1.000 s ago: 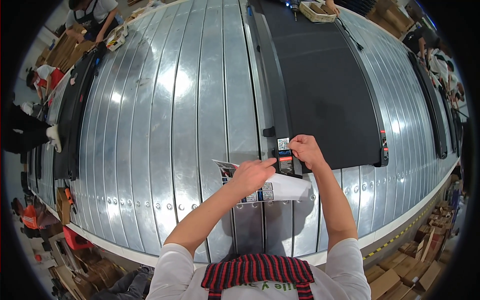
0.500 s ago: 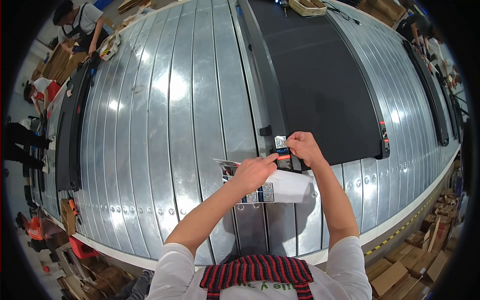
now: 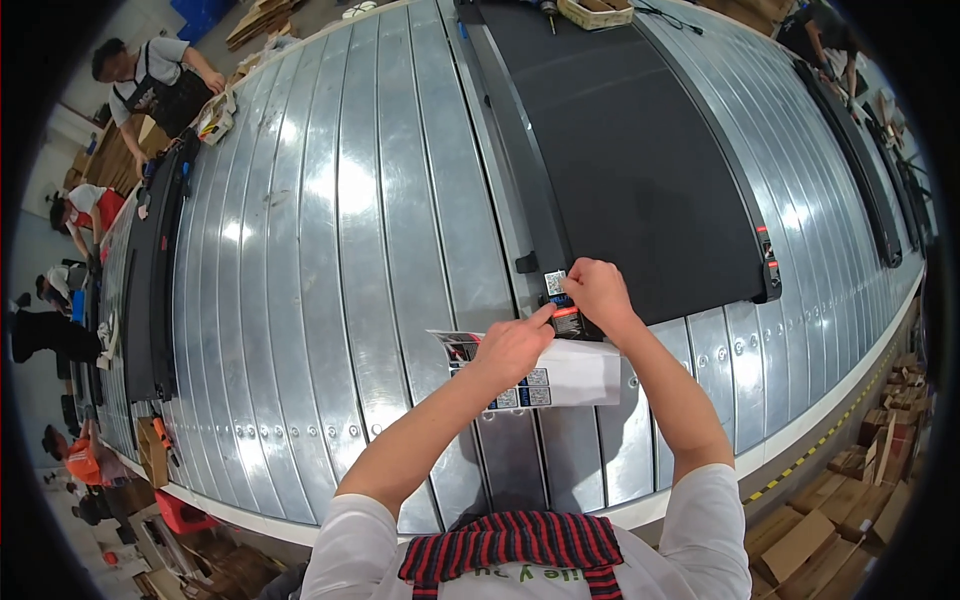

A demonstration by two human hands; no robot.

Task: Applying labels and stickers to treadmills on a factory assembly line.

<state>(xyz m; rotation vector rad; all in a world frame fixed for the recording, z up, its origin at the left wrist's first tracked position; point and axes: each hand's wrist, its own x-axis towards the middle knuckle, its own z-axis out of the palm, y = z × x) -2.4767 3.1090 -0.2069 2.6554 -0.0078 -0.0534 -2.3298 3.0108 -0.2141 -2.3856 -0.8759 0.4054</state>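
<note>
A long black panel with raised side rails (image 3: pixel 640 180), like a walking-pad deck, lies on the metal table. My right hand (image 3: pixel 600 292) is closed in a pinch at the edge of a small white code sticker (image 3: pixel 555 282) on the near end of its left rail. The index finger of my left hand (image 3: pixel 515 350) reaches to the sticker's lower part. Its other fingers are curled over a white sheet of stickers (image 3: pixel 590 375), whose printed labels show below the hand. A black and red warning label (image 3: pixel 567 322) sits just below the sticker, between my hands.
Ridged metal slats make up the table (image 3: pixel 300 250). At the far end stand a tool basket (image 3: pixel 597 12) and a black cable (image 3: pixel 672 18). More black panels (image 3: pixel 150 280) lie along the left edge, where co-workers (image 3: pixel 160 80) stand. Cardboard boxes (image 3: pixel 800 550) fill the lower right floor.
The view has shifted slightly. My right hand stays pinched at the sticker and my left finger still rests by it. The co-worker at the upper left has straightened and spread the arms.
</note>
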